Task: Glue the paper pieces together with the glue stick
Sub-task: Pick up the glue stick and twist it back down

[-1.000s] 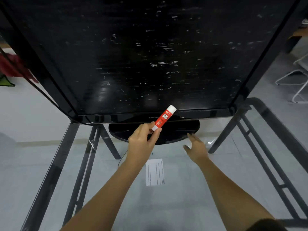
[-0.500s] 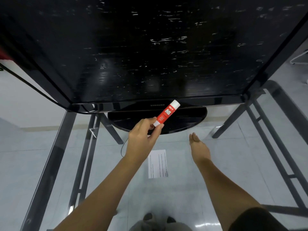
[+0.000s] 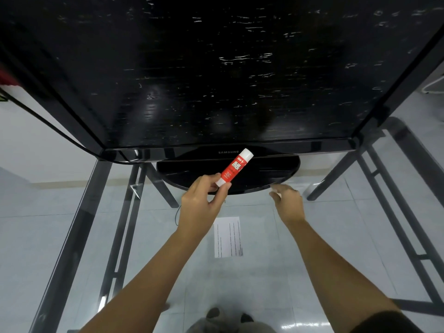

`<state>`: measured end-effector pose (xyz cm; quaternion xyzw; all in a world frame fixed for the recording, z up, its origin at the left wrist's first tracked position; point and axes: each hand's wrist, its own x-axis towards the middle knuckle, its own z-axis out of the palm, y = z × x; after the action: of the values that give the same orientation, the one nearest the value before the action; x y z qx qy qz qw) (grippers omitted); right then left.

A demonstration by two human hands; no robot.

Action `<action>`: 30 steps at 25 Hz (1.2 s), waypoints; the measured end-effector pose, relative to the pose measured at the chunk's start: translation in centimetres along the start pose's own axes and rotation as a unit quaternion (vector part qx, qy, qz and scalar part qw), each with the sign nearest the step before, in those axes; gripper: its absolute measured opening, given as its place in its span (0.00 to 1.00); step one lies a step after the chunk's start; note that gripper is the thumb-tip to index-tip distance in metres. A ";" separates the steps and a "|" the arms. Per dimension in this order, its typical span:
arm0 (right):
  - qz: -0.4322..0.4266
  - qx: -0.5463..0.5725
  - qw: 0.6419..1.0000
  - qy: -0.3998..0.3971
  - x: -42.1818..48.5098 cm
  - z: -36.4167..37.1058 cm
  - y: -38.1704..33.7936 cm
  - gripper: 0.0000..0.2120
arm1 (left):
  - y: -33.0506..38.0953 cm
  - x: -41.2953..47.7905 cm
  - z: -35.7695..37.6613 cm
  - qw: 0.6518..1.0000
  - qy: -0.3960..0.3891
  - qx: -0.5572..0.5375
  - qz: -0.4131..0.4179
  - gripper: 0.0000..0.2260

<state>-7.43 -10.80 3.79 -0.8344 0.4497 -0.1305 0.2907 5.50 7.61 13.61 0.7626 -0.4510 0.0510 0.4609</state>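
My left hand [image 3: 201, 205] pinches the lower end of a red and white glue stick [image 3: 234, 168], which tilts up and to the right with its white cap on. A white paper piece [image 3: 227, 236] with printed lines lies flat on the glass table [image 3: 72, 212], between my forearms. My right hand [image 3: 288, 203] is held out to the right of the glue stick, fingers stretched toward the rim of the monitor's stand, and holds nothing that I can make out. A second paper piece is not in view.
A large black monitor [image 3: 216, 80] leans over the far half of the table on an oval black stand [image 3: 276, 169]. The table's dark metal legs [image 3: 384, 200] and the tiled floor show through the glass. A black cable [image 3: 48, 121] runs off to the left.
My right hand has turned and reached forward to the stand's rim. My left hand keeps the glue stick at much the same tilt. The view has shifted closer to the monitor.
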 end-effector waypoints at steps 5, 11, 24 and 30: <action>-0.062 0.288 0.951 0.094 -1.8 -4.2 -6.0 0.11 | -0.6 -0.9 0.0 0.999 -0.012 -0.036 -0.017 0.13; -0.077 0.451 0.888 0.049 -3.7 -7.6 -10.1 0.12 | -0.5 -1.0 -0.2 0.999 -0.015 -0.046 0.001 0.13; -0.121 0.372 0.920 -0.036 -4.4 -9.0 -10.9 0.11 | -0.7 -0.5 -2.2 0.992 -0.010 0.019 0.123 0.15; -0.111 0.352 0.928 -0.059 -4.9 -9.1 -10.8 0.11 | -0.4 -0.5 -2.6 0.990 -0.004 0.022 0.141 0.17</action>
<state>-7.26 -5.54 17.74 -0.7294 0.2615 -0.2620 0.5754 6.38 9.96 14.57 0.7015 -0.5548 0.1227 0.4300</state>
